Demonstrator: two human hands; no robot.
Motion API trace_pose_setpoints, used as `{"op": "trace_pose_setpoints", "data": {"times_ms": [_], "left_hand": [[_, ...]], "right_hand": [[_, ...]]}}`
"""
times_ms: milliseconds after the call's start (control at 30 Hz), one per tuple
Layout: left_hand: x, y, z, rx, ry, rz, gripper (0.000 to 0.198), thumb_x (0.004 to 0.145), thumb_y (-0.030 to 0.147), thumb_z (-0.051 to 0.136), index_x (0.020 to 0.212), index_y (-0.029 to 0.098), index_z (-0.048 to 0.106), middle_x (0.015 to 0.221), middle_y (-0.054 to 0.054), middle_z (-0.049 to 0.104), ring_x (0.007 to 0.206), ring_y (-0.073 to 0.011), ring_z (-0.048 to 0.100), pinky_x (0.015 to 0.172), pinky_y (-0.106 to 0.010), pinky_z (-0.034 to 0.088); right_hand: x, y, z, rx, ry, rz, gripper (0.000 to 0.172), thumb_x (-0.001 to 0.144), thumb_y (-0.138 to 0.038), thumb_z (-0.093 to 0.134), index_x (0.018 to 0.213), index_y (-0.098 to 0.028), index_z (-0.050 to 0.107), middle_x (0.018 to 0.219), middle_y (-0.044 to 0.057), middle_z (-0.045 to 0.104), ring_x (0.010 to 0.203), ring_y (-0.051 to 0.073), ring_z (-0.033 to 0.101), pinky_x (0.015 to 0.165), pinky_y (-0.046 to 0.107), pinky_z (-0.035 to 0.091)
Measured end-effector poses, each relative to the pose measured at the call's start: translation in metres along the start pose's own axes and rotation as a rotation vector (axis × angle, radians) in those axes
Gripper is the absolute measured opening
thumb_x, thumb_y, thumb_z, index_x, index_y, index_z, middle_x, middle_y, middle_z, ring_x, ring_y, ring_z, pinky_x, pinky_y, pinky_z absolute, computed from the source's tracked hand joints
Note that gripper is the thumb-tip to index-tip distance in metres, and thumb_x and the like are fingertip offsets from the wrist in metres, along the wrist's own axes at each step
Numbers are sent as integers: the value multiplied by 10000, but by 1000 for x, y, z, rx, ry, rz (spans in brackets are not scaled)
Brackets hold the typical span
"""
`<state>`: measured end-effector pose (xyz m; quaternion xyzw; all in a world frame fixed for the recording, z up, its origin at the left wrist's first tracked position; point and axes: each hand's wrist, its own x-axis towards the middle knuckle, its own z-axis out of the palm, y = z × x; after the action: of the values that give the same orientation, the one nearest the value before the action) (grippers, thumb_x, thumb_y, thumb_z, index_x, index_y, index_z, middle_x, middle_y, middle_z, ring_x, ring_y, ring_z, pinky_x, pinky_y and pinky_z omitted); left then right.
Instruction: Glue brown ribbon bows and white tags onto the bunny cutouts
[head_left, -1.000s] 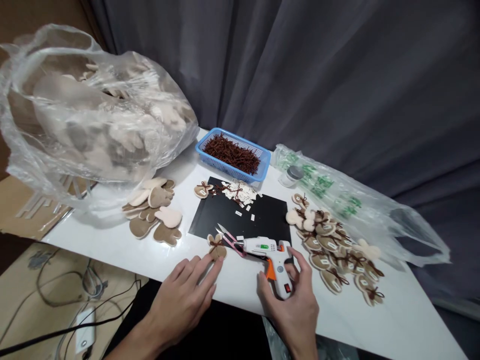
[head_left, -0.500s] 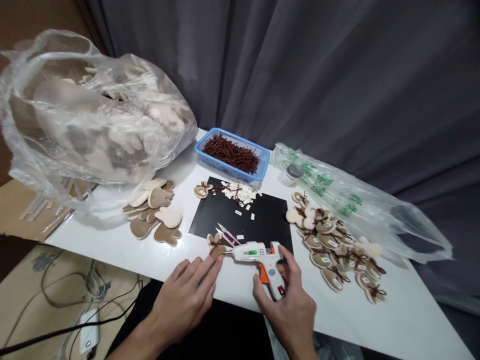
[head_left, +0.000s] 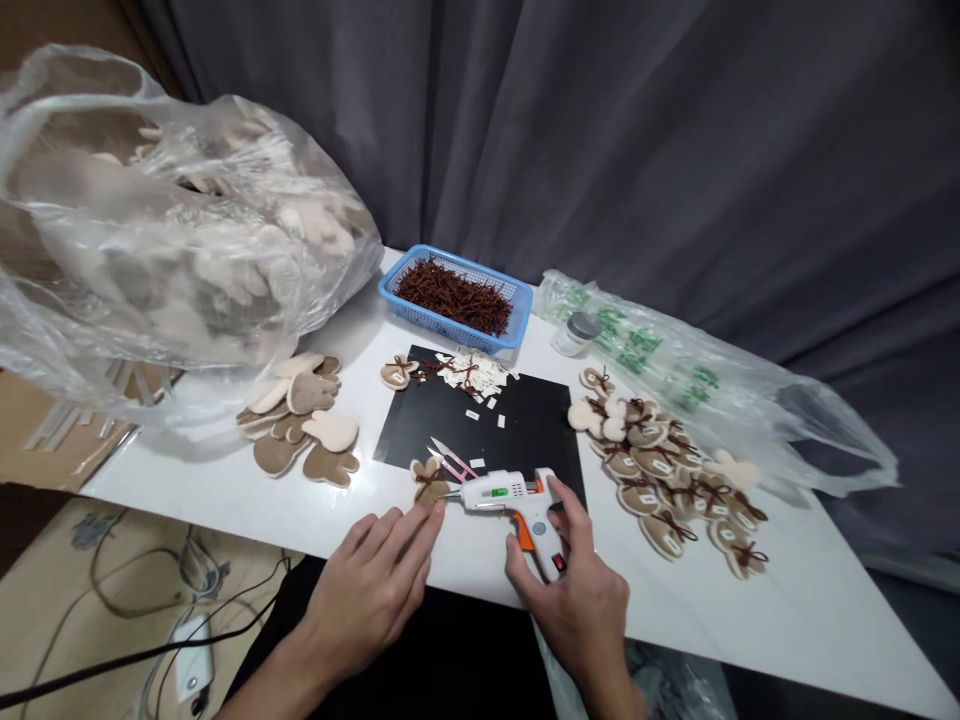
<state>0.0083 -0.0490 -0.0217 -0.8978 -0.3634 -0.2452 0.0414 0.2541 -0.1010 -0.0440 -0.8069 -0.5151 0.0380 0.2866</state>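
Note:
My right hand (head_left: pixel 574 590) is wrapped round the handle of a white hot glue gun (head_left: pixel 491 491) with an orange trigger. Its metal nozzle points left, at the edge of a brown rabbit-shaped fabric patch (head_left: pixel 430 484) bearing a dark brown bow. From the lower side, my left hand (head_left: pixel 379 580) holds this patch against the table with its fingertips; the fingers are close together and the thumb is mostly hidden. Just behind the gun's nozzle lie pink-handled thread snips (head_left: pixel 454 464), on the front edge of a black mat (head_left: pixel 420 430).
Small white labels (head_left: pixel 480 373) are heaped on the mat. Behind stands a blue basket (head_left: pixel 520 318) of brown bows. Plain rabbit patches (head_left: pixel 328 465) lie left, bow-trimmed ones (head_left: pixel 664 532) right. A jar (head_left: pixel 576 333), a flat plastic bag (head_left: pixel 690 390) and a bulging bag (head_left: pixel 225 230) surround them.
The view has shifted slightly, so the table things sit a little higher and further left. Both hands, the glue gun and the patch keep nearly the same positions relative to each other.

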Motion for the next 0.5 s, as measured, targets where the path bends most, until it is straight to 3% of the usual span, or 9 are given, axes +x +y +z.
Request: {"op": "trace_pose_setpoints", "data": {"times_ms": [233,500], "left_hand": [[-1,0,2,5,-11,-9,433,1115,242,474,1475,148,695,1324,-98,796,1123,-236,667,1017,-354,423],[0,-1,2,17,-47,-13,457,1066,212,550,1503,174,678,1337,-91,787,1138,-234,669,1024,-352,435]], "right_hand": [[1,-4,-4,-21,25,-61,739,932,-541,636,1599,-227,575,1028,55,851,662,221,798,601,291,610],[1,-9,-9,-8,67,-136,630,963,-413,639,1550,-184,635,999,43,858,514,141,710,569,245,582]]}}
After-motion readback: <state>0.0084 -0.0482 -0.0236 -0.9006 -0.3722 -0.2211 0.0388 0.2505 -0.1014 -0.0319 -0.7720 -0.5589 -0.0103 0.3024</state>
